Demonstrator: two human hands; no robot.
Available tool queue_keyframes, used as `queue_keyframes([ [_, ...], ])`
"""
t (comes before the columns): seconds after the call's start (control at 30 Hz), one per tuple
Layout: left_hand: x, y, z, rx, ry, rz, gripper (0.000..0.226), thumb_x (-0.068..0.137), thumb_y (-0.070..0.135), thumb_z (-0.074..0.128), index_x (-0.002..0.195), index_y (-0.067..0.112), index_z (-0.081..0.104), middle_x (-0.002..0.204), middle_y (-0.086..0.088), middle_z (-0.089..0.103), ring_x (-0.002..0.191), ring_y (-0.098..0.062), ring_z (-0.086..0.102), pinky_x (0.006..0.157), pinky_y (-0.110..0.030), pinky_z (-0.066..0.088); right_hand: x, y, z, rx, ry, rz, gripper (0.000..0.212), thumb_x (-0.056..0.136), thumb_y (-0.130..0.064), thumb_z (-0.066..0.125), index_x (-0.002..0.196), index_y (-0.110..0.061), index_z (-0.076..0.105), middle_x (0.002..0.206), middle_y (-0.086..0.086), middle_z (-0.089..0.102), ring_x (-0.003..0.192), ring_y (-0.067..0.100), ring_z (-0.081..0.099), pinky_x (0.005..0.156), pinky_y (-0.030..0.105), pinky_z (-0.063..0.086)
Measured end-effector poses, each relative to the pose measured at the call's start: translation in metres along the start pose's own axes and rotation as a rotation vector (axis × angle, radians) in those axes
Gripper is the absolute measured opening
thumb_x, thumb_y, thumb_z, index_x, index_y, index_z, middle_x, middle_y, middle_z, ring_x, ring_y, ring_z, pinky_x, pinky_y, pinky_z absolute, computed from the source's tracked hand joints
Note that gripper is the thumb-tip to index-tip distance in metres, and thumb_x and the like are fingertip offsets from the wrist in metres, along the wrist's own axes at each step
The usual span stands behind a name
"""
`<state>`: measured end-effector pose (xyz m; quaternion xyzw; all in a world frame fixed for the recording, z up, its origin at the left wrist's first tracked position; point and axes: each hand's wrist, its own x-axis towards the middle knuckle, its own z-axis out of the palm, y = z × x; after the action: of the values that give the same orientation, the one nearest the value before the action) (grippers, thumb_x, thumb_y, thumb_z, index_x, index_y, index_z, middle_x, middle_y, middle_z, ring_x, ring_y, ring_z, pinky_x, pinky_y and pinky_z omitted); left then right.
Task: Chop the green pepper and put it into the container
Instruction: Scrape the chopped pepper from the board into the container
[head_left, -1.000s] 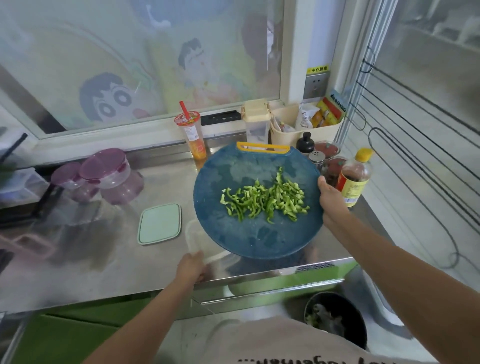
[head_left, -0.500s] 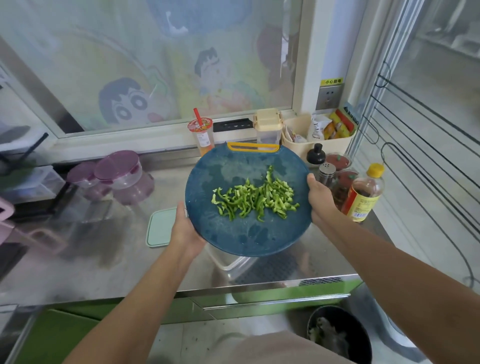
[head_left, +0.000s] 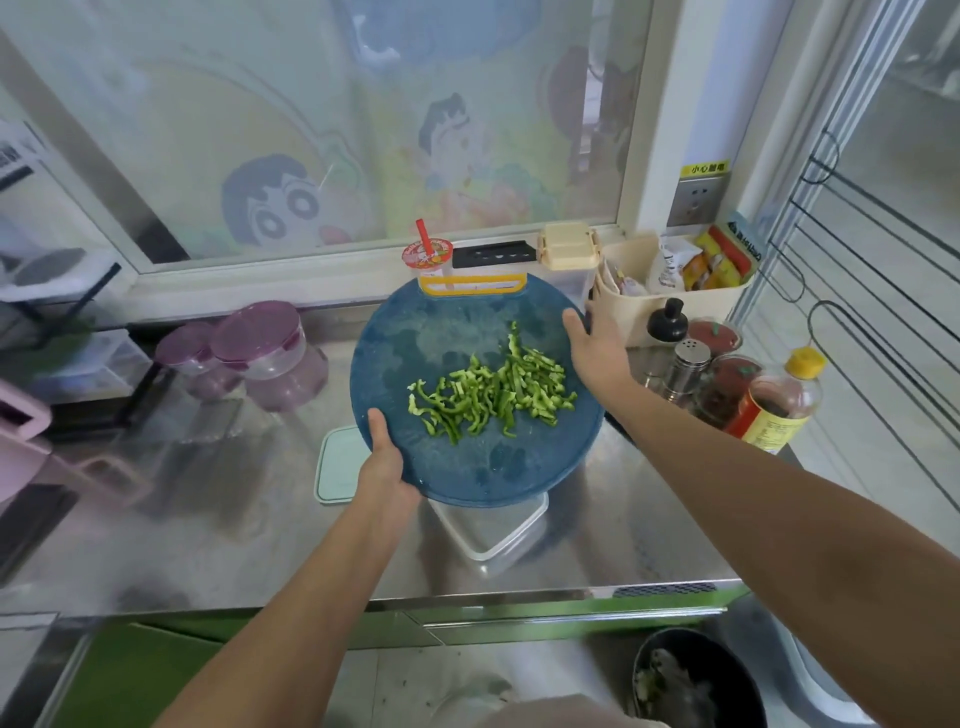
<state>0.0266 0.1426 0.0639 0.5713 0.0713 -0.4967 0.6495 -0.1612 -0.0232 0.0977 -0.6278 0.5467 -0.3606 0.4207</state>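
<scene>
**Head view: cut pepper on a round board held over a clear tub**

Head camera looks down on a round, dark blue board (head_left: 415, 358). Its matte face is scuffed pale in patches, and a yellow slotted handle (head_left: 471, 285) sits at its far edge. The pepper (head_left: 488, 395) lies on the board right of centre as a loose heap of thin, curled, glossy green strips.

The left hand (head_left: 387, 480) grips the board's near-left rim, with the thumb on top and the fingers hidden underneath. The right hand (head_left: 592, 348) is at the far-right rim. Its thumb rests on the top face and its fingers reach fairly straight past the edge, but I cannot tell whether they clasp the underside.

The container (head_left: 493, 540), a clear rectangular plastic tub with rounded corners, stands on the brushed steel counter (head_left: 208, 519). The board's near edge covers part of it. Its flat mint-green lid (head_left: 337, 467) lies just to the left, partly hidden by the board and the left wrist.

Two squat purple-lidded jars (head_left: 260, 348) sit to the left. To the right are a perforated metal shaker (head_left: 687, 364) and a yellow-capped plastic bottle (head_left: 779, 410). A round black bin (head_left: 696, 680) stands on the floor below the counter.
</scene>
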Motion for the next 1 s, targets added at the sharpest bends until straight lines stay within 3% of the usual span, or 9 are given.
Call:
queue_keyframes([
  [0.1, 0.005, 0.001, -0.002, 0.015, 0.048, 0.011, 0.055, 0.078, 0.071, 0.052, 0.092, 0.019, 0.064, 0.1, -0.003, 0.069, 0.089, -0.025, 0.065, 0.093, -0.051, 0.05, -0.004, -0.011, 0.019, -0.034, -0.121, -0.178, 0.058, 0.096, -0.049, 0.042, 0.147, -0.021, 0.031, 0.154, 0.002, 0.028, 0.144, 0.018, 0.02, 0.117, 0.037, 0.019],
  [0.2, 0.01, -0.001, 0.0, 0.003, 0.089, -0.002, 0.05, 0.079, 0.07, 0.051, 0.086, 0.021, 0.06, 0.1, -0.002, 0.066, 0.089, -0.025, 0.063, 0.093, -0.049, 0.05, -0.01, -0.012, 0.035, -0.103, -0.256, -0.247, 0.056, 0.095, -0.051, 0.042, 0.146, -0.029, 0.032, 0.157, 0.001, 0.023, 0.147, 0.02, 0.004, 0.118, 0.043, 0.009],
  [0.33, 0.018, -0.007, 0.0, -0.038, 0.105, -0.002, 0.045, 0.082, 0.066, 0.051, 0.086, 0.023, 0.059, 0.102, -0.001, 0.065, 0.087, -0.023, 0.062, 0.091, -0.046, 0.051, -0.025, -0.001, 0.05, -0.166, -0.344, -0.31, 0.05, 0.092, -0.047, 0.052, 0.137, -0.027, 0.047, 0.145, 0.0, 0.043, 0.142, 0.021, 0.023, 0.117, 0.041, 0.018],
  [0.43, 0.021, -0.01, -0.003, -0.049, 0.108, 0.001, 0.046, 0.081, 0.067, 0.051, 0.087, 0.022, 0.059, 0.108, -0.002, 0.065, 0.088, -0.024, 0.062, 0.092, -0.047, 0.05, -0.039, 0.014, 0.059, -0.25, -0.326, -0.383, 0.051, 0.082, -0.055, 0.062, 0.126, -0.028, 0.059, 0.131, -0.002, 0.053, 0.13, 0.019, 0.037, 0.113, 0.036, 0.024],
  [0.57, 0.022, -0.013, -0.005, -0.08, 0.071, 0.001, 0.046, 0.085, 0.065, 0.047, 0.088, 0.021, 0.061, 0.111, -0.004, 0.065, 0.098, -0.026, 0.062, 0.097, -0.047, 0.047, -0.052, 0.027, 0.065, -0.305, -0.283, -0.383, 0.06, 0.072, -0.066, 0.063, 0.122, -0.032, 0.061, 0.13, -0.005, 0.05, 0.128, 0.016, 0.035, 0.11, 0.035, 0.023],
  [0.8, 0.023, -0.011, -0.013, -0.116, 0.122, -0.024, 0.051, 0.079, 0.071, 0.05, 0.091, 0.023, 0.061, 0.113, -0.001, 0.065, 0.095, -0.025, 0.062, 0.097, -0.045, 0.048, -0.071, 0.034, 0.079, -0.415, -0.284, -0.407, 0.084, 0.06, -0.081, 0.049, 0.13, -0.036, 0.049, 0.133, -0.009, 0.042, 0.128, 0.013, 0.03, 0.109, 0.034, 0.019],
  [0.9, 0.026, -0.011, -0.019, -0.124, 0.147, -0.048, 0.061, 0.074, 0.076, 0.051, 0.101, 0.022, 0.061, 0.12, -0.003, 0.064, 0.096, -0.025, 0.062, 0.096, -0.046, 0.049, -0.079, 0.036, 0.088, -0.456, -0.298, -0.404, 0.083, 0.061, -0.073, 0.065, 0.132, -0.033, 0.046, 0.135, -0.008, 0.04, 0.129, 0.015, 0.03, 0.11, 0.035, 0.019],
  [1.0, 0.023, -0.008, -0.02, -0.112, 0.149, -0.041, 0.058, 0.081, 0.071, 0.046, 0.106, 0.02, 0.059, 0.12, -0.003, 0.063, 0.096, -0.024, 0.06, 0.097, -0.044, 0.048, -0.089, 0.042, 0.097, -0.479, -0.262, -0.42, 0.074, 0.066, -0.056, 0.075, 0.129, -0.026, 0.051, 0.13, -0.004, 0.044, 0.125, 0.017, 0.035, 0.106, 0.033, 0.024],
])
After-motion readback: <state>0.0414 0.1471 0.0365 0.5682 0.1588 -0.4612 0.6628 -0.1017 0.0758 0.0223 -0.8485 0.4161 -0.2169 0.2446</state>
